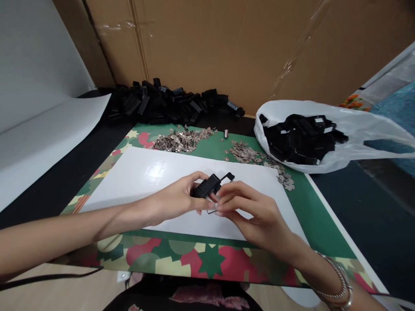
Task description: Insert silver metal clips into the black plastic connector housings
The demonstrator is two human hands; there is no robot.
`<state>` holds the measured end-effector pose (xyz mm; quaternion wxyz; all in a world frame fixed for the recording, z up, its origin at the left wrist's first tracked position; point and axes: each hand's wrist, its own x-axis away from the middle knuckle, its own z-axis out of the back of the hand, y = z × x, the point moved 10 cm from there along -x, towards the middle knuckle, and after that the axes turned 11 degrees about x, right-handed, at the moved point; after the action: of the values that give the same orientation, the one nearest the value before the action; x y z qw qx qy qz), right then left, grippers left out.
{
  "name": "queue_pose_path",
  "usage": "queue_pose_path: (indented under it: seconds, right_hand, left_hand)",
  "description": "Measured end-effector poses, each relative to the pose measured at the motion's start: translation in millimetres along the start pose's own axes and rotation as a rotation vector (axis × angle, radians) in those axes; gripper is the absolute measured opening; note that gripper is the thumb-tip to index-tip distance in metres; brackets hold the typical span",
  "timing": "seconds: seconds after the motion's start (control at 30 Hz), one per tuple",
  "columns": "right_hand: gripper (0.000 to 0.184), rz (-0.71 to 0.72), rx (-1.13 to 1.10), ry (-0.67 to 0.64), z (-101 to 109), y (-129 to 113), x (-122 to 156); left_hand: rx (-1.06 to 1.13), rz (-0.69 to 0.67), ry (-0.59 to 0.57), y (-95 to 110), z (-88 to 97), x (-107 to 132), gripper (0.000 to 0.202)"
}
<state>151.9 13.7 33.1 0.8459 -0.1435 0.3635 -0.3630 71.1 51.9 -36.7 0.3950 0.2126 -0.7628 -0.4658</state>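
Note:
A small black plastic housing (207, 185) with ridges and a thin arm sticking out sits in my left hand (184, 196), gripped between the thumb and fingers above the white sheet (129, 181). My right hand (248, 207) comes in from the right with its thumb and fingertips pinched together at the housing's lower right side. Whatever is between those fingertips is too small to make out. Beyond the hands, small silvery metal pieces lie in one heap (183, 140) at the sheet's far edge and another heap (246, 152) to its right.
Many black plastic parts (171, 103) are piled along the cardboard wall (201, 47). At right, a white plastic bag (343, 157) holds more black parts (301, 138). A small metal thimble-like cup (226, 134) stands between the heaps. The green patterned board (324, 229) lies under the sheet.

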Motion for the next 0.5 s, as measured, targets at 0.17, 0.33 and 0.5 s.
queue_pose_path:
  seconds: [0.17,0.33,0.5]
  right_hand:
    - [0.028,0.037,0.135,0.123,8,-10,5]
    - [0.035,0.133,0.298,0.167,3,-26,21]
    - [0.034,0.002,0.042,0.174,1,-10,20]
  left_hand:
    - [-0.010,-0.083,0.119,9,9.6,3,0.033]
    - [0.030,-0.105,0.219,15,22.9,5,0.033]
    - [-0.030,-0.292,0.405,45,56.0,5,0.034]
